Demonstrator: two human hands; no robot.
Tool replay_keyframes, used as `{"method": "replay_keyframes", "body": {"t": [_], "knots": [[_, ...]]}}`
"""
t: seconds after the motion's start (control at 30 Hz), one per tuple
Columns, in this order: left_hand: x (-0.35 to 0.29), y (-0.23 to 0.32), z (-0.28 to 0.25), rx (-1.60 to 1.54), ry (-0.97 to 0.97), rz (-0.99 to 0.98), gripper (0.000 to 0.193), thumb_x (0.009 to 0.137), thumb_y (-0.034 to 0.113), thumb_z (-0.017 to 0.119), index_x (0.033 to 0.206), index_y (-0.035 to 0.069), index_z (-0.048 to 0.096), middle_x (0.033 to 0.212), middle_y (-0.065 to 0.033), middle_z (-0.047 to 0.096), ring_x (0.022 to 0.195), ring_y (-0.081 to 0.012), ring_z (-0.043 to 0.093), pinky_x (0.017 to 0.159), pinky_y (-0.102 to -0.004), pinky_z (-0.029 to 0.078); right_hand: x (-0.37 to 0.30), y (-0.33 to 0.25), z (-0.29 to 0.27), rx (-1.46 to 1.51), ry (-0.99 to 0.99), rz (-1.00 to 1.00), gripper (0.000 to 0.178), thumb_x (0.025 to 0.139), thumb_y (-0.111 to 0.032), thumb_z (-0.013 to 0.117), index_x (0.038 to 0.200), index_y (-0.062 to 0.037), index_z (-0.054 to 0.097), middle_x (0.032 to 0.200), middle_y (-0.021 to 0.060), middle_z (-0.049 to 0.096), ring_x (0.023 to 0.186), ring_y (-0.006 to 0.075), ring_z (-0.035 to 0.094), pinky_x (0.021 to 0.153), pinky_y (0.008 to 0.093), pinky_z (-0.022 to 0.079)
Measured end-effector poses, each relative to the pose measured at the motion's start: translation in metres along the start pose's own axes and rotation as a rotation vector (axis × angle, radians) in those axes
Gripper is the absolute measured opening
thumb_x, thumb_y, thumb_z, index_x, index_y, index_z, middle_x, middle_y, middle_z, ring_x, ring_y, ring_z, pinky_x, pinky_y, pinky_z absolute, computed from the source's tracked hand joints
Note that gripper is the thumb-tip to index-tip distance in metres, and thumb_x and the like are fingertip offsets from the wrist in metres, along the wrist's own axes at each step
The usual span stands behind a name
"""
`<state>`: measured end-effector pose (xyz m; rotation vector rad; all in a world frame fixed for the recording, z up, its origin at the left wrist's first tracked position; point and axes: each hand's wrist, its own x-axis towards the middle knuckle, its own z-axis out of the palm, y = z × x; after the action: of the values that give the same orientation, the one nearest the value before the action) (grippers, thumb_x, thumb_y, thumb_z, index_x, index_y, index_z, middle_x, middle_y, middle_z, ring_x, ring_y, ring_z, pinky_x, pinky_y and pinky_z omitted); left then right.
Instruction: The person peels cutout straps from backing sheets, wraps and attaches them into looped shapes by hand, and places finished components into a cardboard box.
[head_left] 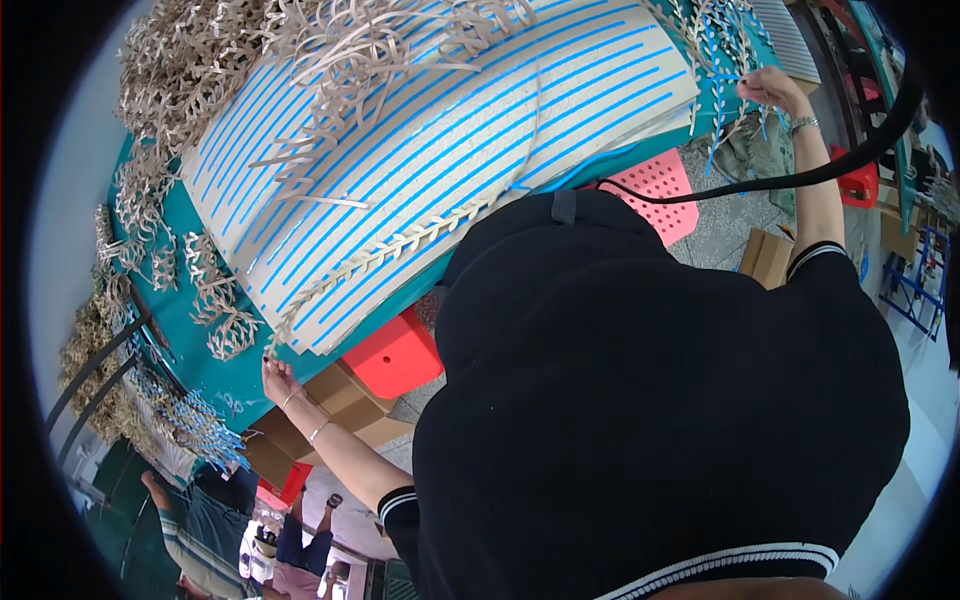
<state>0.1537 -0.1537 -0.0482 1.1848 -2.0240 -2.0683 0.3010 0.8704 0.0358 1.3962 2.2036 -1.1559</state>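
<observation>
My left hand (279, 381) pinches the near left end of a leafy tan strip (405, 243) at the corner of a white board (480, 95) striped with blue lines. The strip lies slantwise along the board's near edge, its leaves pointing out to both sides. Out to the far right, my right hand (765, 87) has its fingers closed at a short blue strip (722, 76), next to leafy strands (715, 45) of tan and blue hanging over the table's end. Small size hides exactly how its fingertips grip.
Tan leafy strips (190, 65) are heaped on the green table (185, 330) at the far left, and loose curled strips (350, 60) lie over the board. Red stools (393, 355), a pink stool (660, 190) and cardboard boxes (345, 400) stand below. A black cable (770, 183) crosses near my right arm.
</observation>
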Motion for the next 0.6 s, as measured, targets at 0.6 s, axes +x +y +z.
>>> {"method": "replay_keyframes", "body": {"t": [0.6], "knots": [[-0.259,-0.048,0.332,0.844,-0.899,1.273,0.026,0.07,0.01,0.07,0.093,0.004,0.061,0.094,-0.0098,0.057,0.085,-0.0282,0.054,0.073,-0.0387,0.043,-0.189,-0.1,0.322,-0.027,-0.71,-0.496,0.024,0.082,-0.023,0.058,0.097,-0.0042,0.063,0.068,0.0075,0.064,0.058,0.0116,0.057,0.055,0.0254,0.045]]}}
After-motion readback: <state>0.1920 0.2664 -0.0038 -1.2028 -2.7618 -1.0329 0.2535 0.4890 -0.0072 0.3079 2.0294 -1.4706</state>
